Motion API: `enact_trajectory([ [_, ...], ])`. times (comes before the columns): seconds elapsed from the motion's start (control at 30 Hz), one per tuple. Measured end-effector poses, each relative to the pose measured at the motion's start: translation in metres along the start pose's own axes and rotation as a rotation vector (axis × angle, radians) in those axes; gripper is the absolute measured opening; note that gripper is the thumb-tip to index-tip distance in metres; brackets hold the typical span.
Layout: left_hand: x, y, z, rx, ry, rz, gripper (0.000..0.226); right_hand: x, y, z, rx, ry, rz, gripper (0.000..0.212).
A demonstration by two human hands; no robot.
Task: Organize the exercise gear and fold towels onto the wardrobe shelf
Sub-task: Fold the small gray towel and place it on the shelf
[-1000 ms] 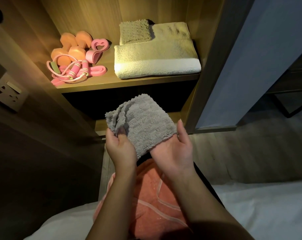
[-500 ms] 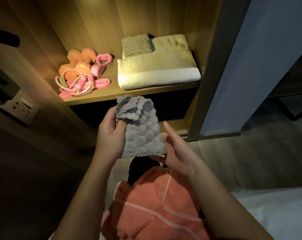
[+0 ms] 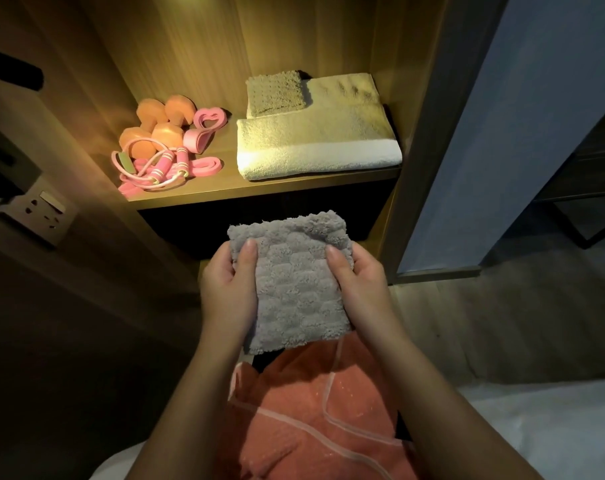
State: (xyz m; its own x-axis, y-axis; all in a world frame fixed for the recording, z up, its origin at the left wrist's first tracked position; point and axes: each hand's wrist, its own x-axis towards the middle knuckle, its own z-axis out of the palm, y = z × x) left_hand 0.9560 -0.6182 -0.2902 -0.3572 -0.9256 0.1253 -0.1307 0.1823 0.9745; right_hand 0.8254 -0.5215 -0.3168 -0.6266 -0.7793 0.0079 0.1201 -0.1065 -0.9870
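While left hand (image 3: 229, 289), right hand (image 3: 362, 283) grip grey towel (image 3: 294, 285), shelf (image 3: 225, 184) holds dumbbells (image 3: 157, 130)

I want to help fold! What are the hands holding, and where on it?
Both hands hold the fluffy grey folded cloth: left hand grips its left edge, right hand its right edge, thumbs on top.

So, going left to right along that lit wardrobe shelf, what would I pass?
Orange dumbbells → pink heart-shaped band → large folded towel. The skipping rope and the small cloth on the towel overlap these, so they are left out.
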Motion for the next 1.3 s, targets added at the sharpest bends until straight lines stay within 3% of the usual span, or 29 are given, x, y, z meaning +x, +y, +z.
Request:
enact_trajectory([
  [0.1, -0.004, 0.001, 0.004, 0.107, 0.087, 0.176, 0.047, 0.001, 0.000, 0.002, -0.003, 0.068, -0.068, 0.019],
  [0.17, -0.003, 0.002, 0.000, 0.139, 0.073, 0.256, 0.034, 0.002, 0.000, -0.004, 0.025, 0.005, -0.075, 0.022],
  [0.23, -0.001, 0.003, -0.007, 0.147, 0.022, 0.318, 0.023, 0.003, -0.004, -0.014, 0.044, -0.066, -0.102, 0.038],
  [0.33, 0.004, 0.003, -0.018, 0.199, -0.021, 0.439, 0.036, 0.007, -0.016, -0.026, -0.081, -0.141, -0.225, 0.048],
  [0.4, 0.007, 0.004, -0.021, 0.241, -0.040, 0.514, 0.041, 0.010, -0.022, -0.029, -0.153, -0.167, -0.304, 0.044],
  [0.6, 0.016, 0.007, -0.029, 0.262, -0.105, 0.615, 0.030, 0.013, -0.035, -0.038, -0.305, -0.243, -0.442, 0.037],
  [0.73, 0.017, 0.008, -0.035, 0.296, -0.112, 0.661, 0.030, 0.013, -0.040, -0.044, -0.498, -0.290, -0.519, 0.020],
  [0.9, 0.020, 0.010, -0.040, 0.339, -0.153, 0.738, 0.029, 0.019, -0.052, -0.043, -0.681, -0.517, -0.507, 0.018],
  [1.0, 0.026, 0.010, -0.045, 0.469, -0.090, 0.818, 0.015, 0.025, -0.060, -0.042, -0.726, -0.623, -0.463, 0.017],
  [1.17, 0.031, 0.004, -0.037, 0.499, -0.063, 0.765, 0.015, 0.034, -0.057, -0.045, -0.757, -0.587, -0.445, 0.035],
  [1.3, 0.035, 0.003, -0.022, 0.412, -0.077, 0.598, 0.035, 0.032, -0.045, -0.045, -0.406, -0.459, -0.210, 0.027],
])
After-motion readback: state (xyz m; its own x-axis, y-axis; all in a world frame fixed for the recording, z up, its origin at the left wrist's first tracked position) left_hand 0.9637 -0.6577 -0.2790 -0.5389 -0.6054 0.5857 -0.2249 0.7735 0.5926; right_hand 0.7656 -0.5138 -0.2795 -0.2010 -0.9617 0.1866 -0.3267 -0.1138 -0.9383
